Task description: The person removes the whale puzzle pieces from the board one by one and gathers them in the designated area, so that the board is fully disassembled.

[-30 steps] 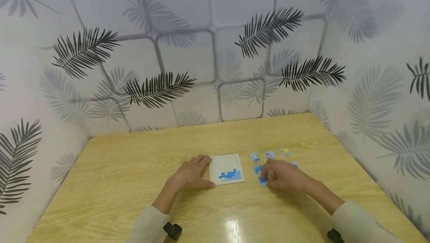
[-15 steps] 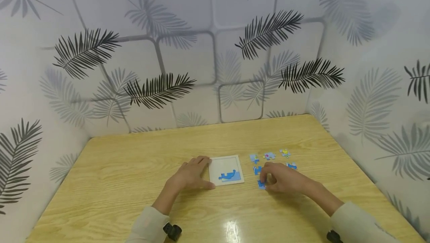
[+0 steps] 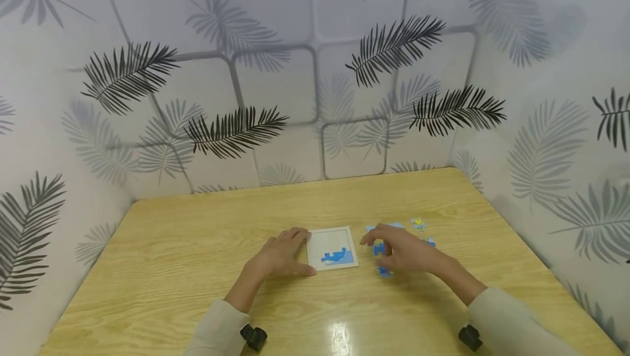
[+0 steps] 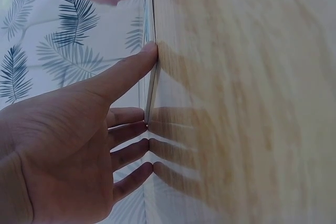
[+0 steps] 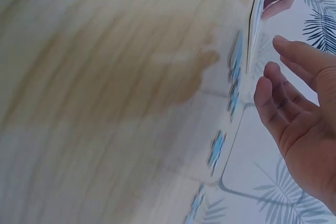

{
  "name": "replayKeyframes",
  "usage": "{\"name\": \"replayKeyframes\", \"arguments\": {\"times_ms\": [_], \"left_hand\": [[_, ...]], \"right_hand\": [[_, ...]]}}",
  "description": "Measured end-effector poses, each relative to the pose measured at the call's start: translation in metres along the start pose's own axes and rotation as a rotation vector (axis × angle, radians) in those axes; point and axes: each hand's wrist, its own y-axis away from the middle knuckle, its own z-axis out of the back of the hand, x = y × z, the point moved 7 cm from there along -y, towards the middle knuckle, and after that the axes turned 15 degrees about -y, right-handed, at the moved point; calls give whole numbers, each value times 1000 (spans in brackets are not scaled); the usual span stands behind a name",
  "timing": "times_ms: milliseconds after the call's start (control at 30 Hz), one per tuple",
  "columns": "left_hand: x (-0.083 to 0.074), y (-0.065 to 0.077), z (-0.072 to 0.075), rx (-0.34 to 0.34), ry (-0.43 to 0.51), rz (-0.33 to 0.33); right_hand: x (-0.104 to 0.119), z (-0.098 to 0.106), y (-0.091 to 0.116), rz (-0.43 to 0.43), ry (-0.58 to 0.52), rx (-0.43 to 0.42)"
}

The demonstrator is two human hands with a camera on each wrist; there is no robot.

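My left hand [image 3: 276, 258] rests against the left side of a white, square puzzle tray [image 3: 324, 239], thumb and fingers touching its edge. Inside the tray, blue puzzle pieces [image 3: 336, 256] lie low and toward the right. Over the loose pieces hovers my right hand [image 3: 410, 251], its fingers loosely bent. The right wrist view shows nothing between the fingers [image 5: 294, 51] and thumb, with the hand above the table. Beneath it, a blue loose piece [image 3: 378, 249] and a lower blue piece [image 3: 385, 272] lie on the wood, partly hidden.
A piece with a yellow flower [image 3: 418, 223] lies at the back right of the loose group. Another blue piece [image 3: 430, 241] shows behind the right hand. The wooden table [image 3: 211, 225] meets a leaf-patterned wall [image 3: 295, 82] at the back.
My right hand has left the lowest loose piece, lifted and moved slightly left and away from me, its fingers spreading. My left hand and the tray have stayed in place.
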Motion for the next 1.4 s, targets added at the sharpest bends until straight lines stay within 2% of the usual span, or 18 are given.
{"name": "replayKeyframes", "arguments": {"times_ms": [233, 333, 400, 533, 667, 900, 1033, 1200, 1400], "left_hand": [[-2, 0, -4, 17, -6, 5], [-5, 3, -3, 33, -17, 8], [-7, 4, 0, 34, -18, 6], [-10, 6, 6, 26, -21, -8], [-11, 6, 8, 13, -39, -15], [-13, 9, 9, 28, -4, -18], [-12, 9, 8, 26, -9, -18], [-7, 5, 5, 7, -44, -12], [-6, 6, 8, 0, -33, -11]], "right_hand": [[1, -22, -26, -45, -173, 31], [3, -34, -35, -43, -181, 59], [6, -41, -42, -21, -156, 80], [13, -49, -53, 28, -35, 84], [17, -52, -61, 14, 67, 60], [10, -59, -65, -80, 35, 72], [10, -59, -65, -87, -2, 62], [13, -59, -65, -80, 35, 40], [14, -58, -66, -94, 85, 20]]}}
